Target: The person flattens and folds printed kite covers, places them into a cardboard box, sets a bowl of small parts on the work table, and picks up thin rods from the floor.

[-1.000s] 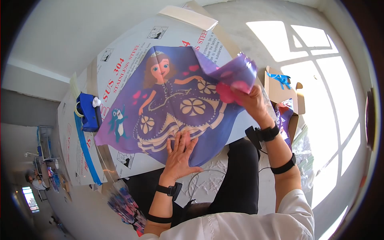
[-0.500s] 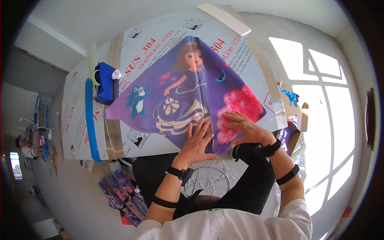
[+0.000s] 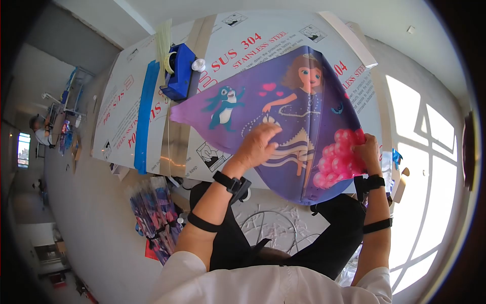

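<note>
A purple kite sail (image 3: 298, 121), printed with a princess, a blue-and-white animal and pink balloons, lies over the film-covered sheet on the table. Its lower edge bulges past the table's near edge above my lap. My right hand (image 3: 368, 156) has its fingers closed on the sail's right edge, beside the pink balloons. Over the middle of the sail is my left hand (image 3: 257, 146), with bent fingers and the thumb apart from them. Whether its fingertips touch the cloth I cannot tell.
A blue tape dispenser (image 3: 178, 73) stands left of the sail, near a small white knob-like piece (image 3: 199, 65). Blue tape (image 3: 147, 116) runs along the table's left part. Bundled printed kites (image 3: 157, 215) stand at lower left. Another person (image 3: 40, 129) is far left.
My right hand has gone from lying flat on the sail to gripping its right edge. My left hand has moved up and left from the lower middle. The view has shifted.
</note>
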### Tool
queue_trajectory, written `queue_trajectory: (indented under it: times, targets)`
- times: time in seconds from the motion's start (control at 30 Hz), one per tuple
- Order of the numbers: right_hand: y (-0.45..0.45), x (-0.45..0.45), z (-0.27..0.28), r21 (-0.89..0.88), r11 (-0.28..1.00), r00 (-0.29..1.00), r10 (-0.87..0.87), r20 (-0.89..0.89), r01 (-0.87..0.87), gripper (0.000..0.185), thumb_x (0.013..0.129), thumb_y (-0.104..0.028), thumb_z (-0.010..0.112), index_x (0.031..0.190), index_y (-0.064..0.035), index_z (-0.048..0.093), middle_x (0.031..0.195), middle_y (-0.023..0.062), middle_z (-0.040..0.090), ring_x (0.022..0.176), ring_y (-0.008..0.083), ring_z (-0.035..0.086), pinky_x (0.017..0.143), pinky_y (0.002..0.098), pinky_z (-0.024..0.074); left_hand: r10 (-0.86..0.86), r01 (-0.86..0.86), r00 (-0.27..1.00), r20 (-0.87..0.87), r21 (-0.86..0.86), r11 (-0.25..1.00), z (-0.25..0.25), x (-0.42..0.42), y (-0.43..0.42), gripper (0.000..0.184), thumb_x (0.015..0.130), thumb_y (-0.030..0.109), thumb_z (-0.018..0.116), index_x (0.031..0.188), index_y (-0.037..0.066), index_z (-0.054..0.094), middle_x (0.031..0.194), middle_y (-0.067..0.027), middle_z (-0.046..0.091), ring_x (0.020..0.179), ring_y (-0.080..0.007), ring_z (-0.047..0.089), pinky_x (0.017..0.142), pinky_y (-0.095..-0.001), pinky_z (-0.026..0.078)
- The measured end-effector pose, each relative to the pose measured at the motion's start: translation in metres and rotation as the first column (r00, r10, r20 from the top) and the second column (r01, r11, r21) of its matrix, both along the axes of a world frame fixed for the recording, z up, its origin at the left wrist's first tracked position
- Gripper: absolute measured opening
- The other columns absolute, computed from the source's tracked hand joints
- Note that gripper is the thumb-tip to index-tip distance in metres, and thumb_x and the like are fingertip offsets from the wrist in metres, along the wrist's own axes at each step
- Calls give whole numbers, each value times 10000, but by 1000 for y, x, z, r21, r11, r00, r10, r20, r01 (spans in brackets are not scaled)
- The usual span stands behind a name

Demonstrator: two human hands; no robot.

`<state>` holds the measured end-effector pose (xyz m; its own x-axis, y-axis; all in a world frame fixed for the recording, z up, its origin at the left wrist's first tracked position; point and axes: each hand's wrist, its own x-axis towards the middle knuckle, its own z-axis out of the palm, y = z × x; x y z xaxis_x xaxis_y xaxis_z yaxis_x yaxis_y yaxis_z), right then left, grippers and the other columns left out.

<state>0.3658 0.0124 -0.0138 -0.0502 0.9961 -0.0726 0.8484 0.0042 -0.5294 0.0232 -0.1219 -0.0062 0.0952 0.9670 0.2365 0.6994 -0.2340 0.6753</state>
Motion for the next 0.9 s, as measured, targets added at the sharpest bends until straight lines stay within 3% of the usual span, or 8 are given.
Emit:
queue_trajectory:
  times: [0.07,0.13,0.23,0.3,0.37,0.47,0.63,0.9]
  targets:
    - [-2,-3,-4,55,998,999,10,32,-11,295,624,-140,752,883,-25,669,833,193,670,845,382,645,733,454,501,240,-205,961,-136,227,952,10,-50,31,367,772,40,646,1129,2,569,1165,-169,602,1136,-352,540,992,-412,426]
    - [-6,-2,-7,111,994,997,9,72,-17,269,637,-123,734,875,-28,654,833,190,668,839,390,639,725,464,495,438,-398,893,-107,272,876,-17,-113,67,429,786,66,650,1197,19,540,1226,-169,565,1197,-353,486,1026,-425,390]
    - [-7,-4,-12,188,981,993,19,113,-40,190,667,-62,684,833,-20,601,805,179,647,811,404,618,689,477,481,529,-518,815,-236,109,848,-6,-161,91,544,774,156,705,1267,46,504,1286,-166,521,1260,-336,426,1039,-431,369]
    - [0,8,-16,394,882,964,205,170,-257,139,707,-1,635,811,-27,546,778,164,616,771,396,601,651,464,474,533,-631,733,-423,-131,764,16,-163,96,671,727,269,767,1299,56,489,1296,-164,520,1267,-323,426,1026,-421,380]
    - [16,18,-17,447,837,948,260,184,-316,125,736,37,600,801,-36,521,762,152,583,746,383,588,626,441,471,534,-629,707,-464,-70,774,15,-163,101,754,665,346,812,1288,63,494,1238,-144,561,1205,-307,491,1001,-398,404]
    - [27,26,2,518,784,940,278,198,-341,166,738,53,600,763,-34,462,723,147,537,718,370,572,605,428,458,486,-604,776,-402,-252,756,18,-157,102,748,627,340,834,1247,64,518,1112,-125,622,1066,-298,583,935,-378,454]
    - [62,32,29,548,676,870,351,347,-492,154,722,45,594,771,-38,475,729,138,531,722,354,574,623,422,466,411,-547,821,-396,-344,763,24,-145,94,511,592,295,850,975,41,626,938,-138,676,850,-281,650,750,-381,496]
    - [122,-3,87,643,398,756,329,566,-655,107,748,0,573,805,-48,496,751,113,551,754,314,594,653,415,489,224,-420,874,-431,-441,793,23,-101,45,297,601,241,837,693,35,643,761,-143,657,746,-303,646,696,-399,501]
